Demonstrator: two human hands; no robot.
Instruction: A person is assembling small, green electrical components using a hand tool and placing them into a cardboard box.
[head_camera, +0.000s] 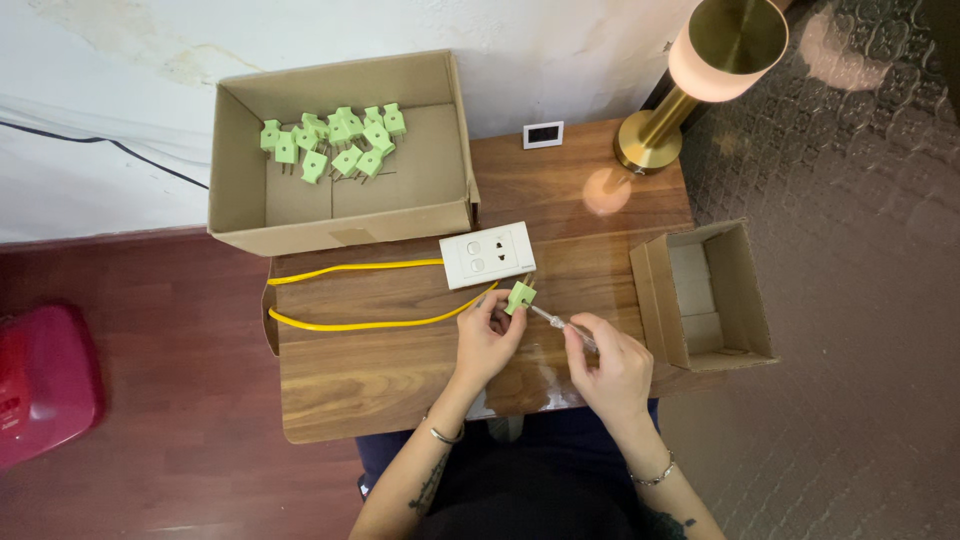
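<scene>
My left hand (486, 338) pinches a small light-green plug (520, 296) just below a white socket panel (487, 255). A thin clear-handled screwdriver (565, 326) is gripped in my right hand (615, 370), its tip touching the plug. Two yellow wires (350, 296) run left from the socket panel across the wooden table (390, 370). Several more green plugs (333, 140) lie in a large open cardboard box (240, 215) at the back left.
A smaller open cardboard box (745, 295) holding white items hangs over the table's right edge. A brass lamp (690, 80) and a small white display (543, 134) stand at the back. A red object (40, 385) sits on the floor at left.
</scene>
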